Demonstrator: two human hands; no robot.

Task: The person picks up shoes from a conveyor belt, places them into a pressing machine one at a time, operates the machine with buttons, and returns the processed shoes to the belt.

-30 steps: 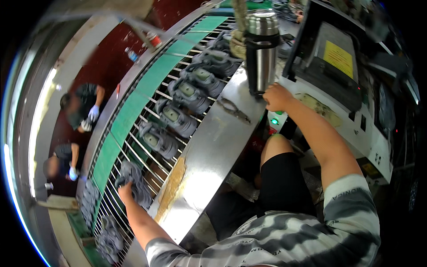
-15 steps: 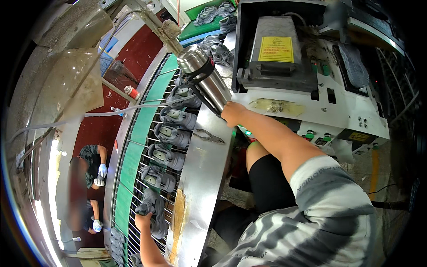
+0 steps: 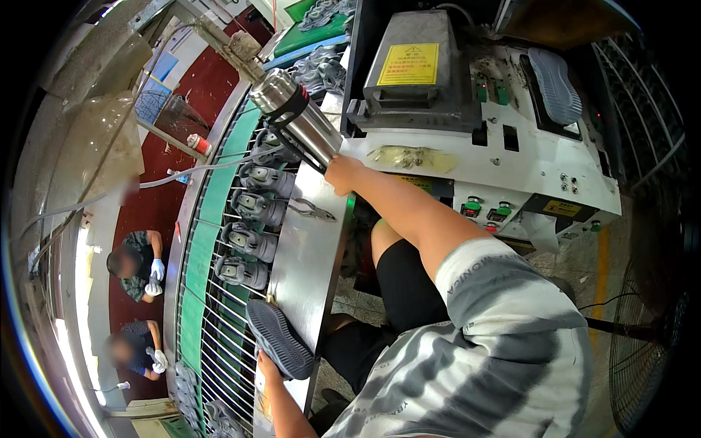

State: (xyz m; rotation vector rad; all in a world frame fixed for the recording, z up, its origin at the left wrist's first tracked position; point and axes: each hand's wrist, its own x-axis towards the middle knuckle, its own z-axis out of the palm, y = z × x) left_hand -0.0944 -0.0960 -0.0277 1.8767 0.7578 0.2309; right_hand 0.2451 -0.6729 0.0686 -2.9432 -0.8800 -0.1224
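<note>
Near the lower middle, my left hand (image 3: 269, 365) is closed on a grey shoe (image 3: 281, 339), held tilted with its ridged sole facing up, over the metal ledge (image 3: 310, 255). At the ledge's far end stands a steel thermos flask (image 3: 314, 131) with a black strap. My right hand (image 3: 342, 175) is curled against the flask's base; its fingers are mostly hidden, so I cannot tell whether it grips anything. A pair of pliers (image 3: 312, 210) lies on the ledge just nearer than that hand.
Left of the ledge runs a roller conveyor (image 3: 219, 343) with a green belt (image 3: 207, 241) and several grey shoes (image 3: 248, 241). A white machine (image 3: 438, 164) with buttons stands right; a grey sole (image 3: 558, 84) rests on it. Two people (image 3: 135, 270) wearing gloves work beyond the conveyor.
My left hand has lifted the grey shoe off the conveyor, moved it right over the ledge and turned its sole up. My right hand stays by the flask. The whole view has shifted.
</note>
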